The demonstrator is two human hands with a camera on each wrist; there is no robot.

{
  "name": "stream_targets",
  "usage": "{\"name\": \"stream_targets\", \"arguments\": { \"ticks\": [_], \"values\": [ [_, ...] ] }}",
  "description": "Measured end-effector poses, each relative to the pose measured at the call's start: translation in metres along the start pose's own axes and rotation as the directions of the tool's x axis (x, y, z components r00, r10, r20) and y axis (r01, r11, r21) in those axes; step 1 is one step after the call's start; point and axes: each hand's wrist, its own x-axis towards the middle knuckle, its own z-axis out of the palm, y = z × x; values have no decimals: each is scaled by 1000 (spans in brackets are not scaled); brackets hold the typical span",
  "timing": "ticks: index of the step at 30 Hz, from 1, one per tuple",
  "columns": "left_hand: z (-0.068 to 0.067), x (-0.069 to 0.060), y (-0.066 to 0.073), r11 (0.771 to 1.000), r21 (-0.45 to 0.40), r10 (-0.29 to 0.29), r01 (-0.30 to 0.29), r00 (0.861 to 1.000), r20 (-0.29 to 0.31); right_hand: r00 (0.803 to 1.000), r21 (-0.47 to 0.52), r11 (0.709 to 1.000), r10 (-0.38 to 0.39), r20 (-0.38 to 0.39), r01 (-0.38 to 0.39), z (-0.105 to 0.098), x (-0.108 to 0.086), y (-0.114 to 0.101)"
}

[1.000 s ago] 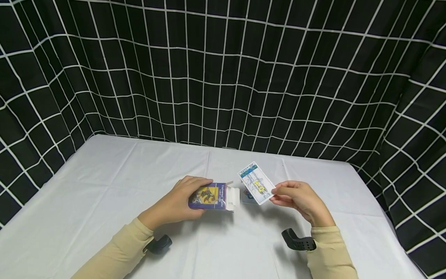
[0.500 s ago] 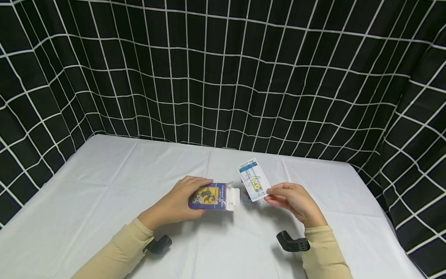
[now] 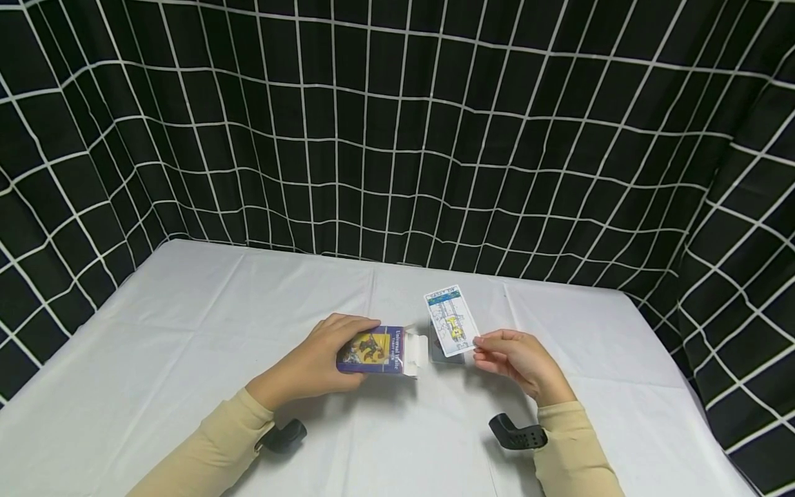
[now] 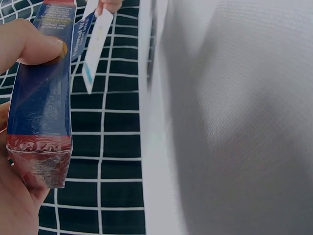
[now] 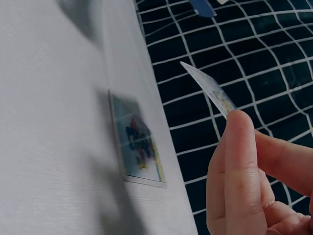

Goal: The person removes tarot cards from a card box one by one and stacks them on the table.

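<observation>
In the head view my left hand [image 3: 318, 359] grips a purple tarot card box [image 3: 371, 349], its open white flap end facing right. The left wrist view shows the thumb pressed on the blue side of the box [image 4: 41, 98]. A tarot card [image 3: 452, 321] with a blue band and a yellow figure is pinched at its lower right corner by my right hand [image 3: 518, 362]. That card is held above the table, over a second card or small stack [image 5: 139, 147] lying face up on the cloth and partly hidden in the head view.
A white cloth [image 3: 248, 297] with fold creases covers the table. Behind and at both sides hangs a black curtain [image 3: 385, 138] with white grid lines. Each wrist carries a black strap-on device [image 3: 515, 433].
My right hand has moved a little left with the pinched card, which has turned more upright in the head view. The left hand and the box stay where they were.
</observation>
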Motion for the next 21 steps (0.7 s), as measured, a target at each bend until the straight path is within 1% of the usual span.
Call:
{"name": "stream_targets", "arguments": {
  "ticks": [5,12,21],
  "values": [
    [0,0,1,1000,3,0,0,1000,1,1000,27,1000,15,-19,-14,1,4,6],
    [0,0,2,1000,-10,-2,2,1000,2,998,39,999,37,-45,-35,4,10,15],
    [0,0,1,1000,1,-1,1,1000,0,994,50,997,71,-80,-67,8,14,22]
  ]
}}
